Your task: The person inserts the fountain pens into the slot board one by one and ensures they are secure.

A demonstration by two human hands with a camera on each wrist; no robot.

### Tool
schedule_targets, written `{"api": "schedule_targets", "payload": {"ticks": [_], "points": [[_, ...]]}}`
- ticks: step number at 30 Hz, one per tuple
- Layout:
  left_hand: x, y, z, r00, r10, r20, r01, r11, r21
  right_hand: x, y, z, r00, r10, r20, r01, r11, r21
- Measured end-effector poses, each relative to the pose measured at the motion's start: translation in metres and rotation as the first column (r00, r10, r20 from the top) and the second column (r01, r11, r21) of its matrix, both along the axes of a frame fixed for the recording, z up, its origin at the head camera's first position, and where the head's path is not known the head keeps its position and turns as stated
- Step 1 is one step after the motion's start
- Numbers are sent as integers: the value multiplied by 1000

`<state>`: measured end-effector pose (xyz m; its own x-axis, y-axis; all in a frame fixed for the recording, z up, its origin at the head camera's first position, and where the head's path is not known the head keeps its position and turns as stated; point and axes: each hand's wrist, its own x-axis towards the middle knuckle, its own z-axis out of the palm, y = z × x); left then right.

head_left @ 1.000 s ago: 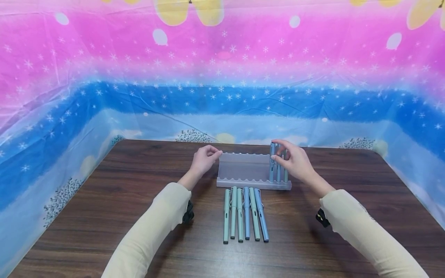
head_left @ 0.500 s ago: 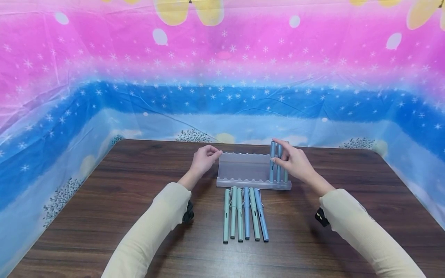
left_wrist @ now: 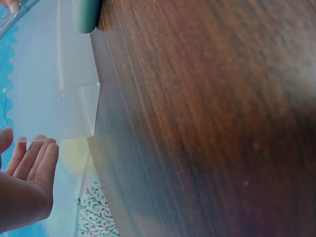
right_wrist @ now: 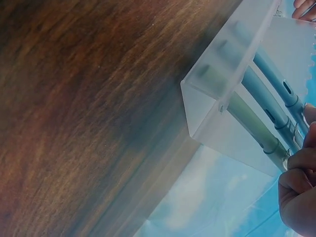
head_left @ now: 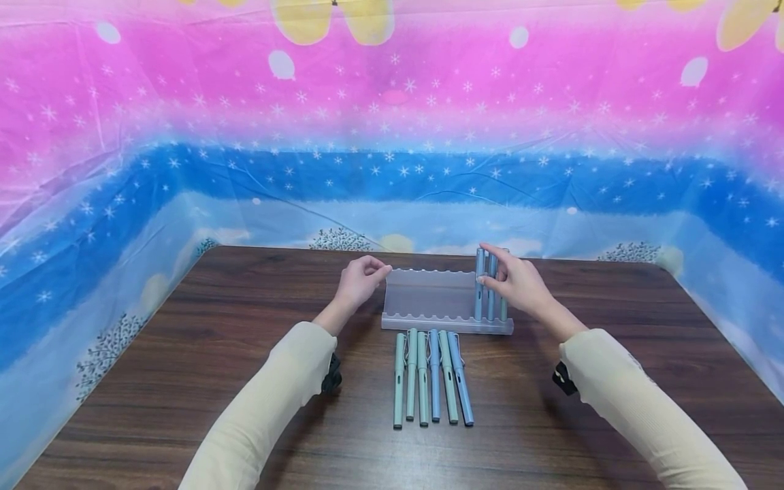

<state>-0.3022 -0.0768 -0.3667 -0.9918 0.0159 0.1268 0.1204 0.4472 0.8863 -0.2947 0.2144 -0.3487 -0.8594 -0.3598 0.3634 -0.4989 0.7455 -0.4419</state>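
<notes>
A frosted clear pen rack (head_left: 429, 292) with scalloped edges stands on the table. My left hand (head_left: 363, 280) pinches its upper left corner; in the left wrist view, the fingers (left_wrist: 37, 160) lie behind the panel's edge. My right hand (head_left: 520, 282) is at the rack's right end, pinching a blue pen (head_left: 479, 292) between thumb and index finger, the index near its top. This pen leans upright in a slot. Beside it stand another blue pen (right_wrist: 264, 96) and a green pen (right_wrist: 249, 123), partly hidden by the right hand.
Several green and blue pens lie in a row before the rack, among them a green pen (head_left: 399, 381) at the left and a blue pen (head_left: 461, 381) at the right. The wooden table (head_left: 245, 327) ends at a patterned cloth backdrop (head_left: 392, 170).
The right hand has shifted slightly, its index finger a little higher at the pen's top, and the right sleeve has moved slightly left. The left hand and rack stay in place.
</notes>
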Motion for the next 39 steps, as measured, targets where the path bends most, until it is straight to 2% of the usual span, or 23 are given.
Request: {"api": "schedule_targets", "payload": {"ticks": [12, 27, 39], "points": [[0, 0, 0, 1000, -2, 5, 2, 1000, 6, -1, -2, 3, 999, -21, 40, 20, 999, 27], [-2, 0, -1, 1000, 6, 1, -6, 1000, 5, -2, -1, 3, 998, -10, 59, 10, 1000, 14], [-2, 0, -1, 1000, 15, 2, -15, 1000, -6, 6, 2, 0, 998, 48, -40, -49, 998, -41]]}}
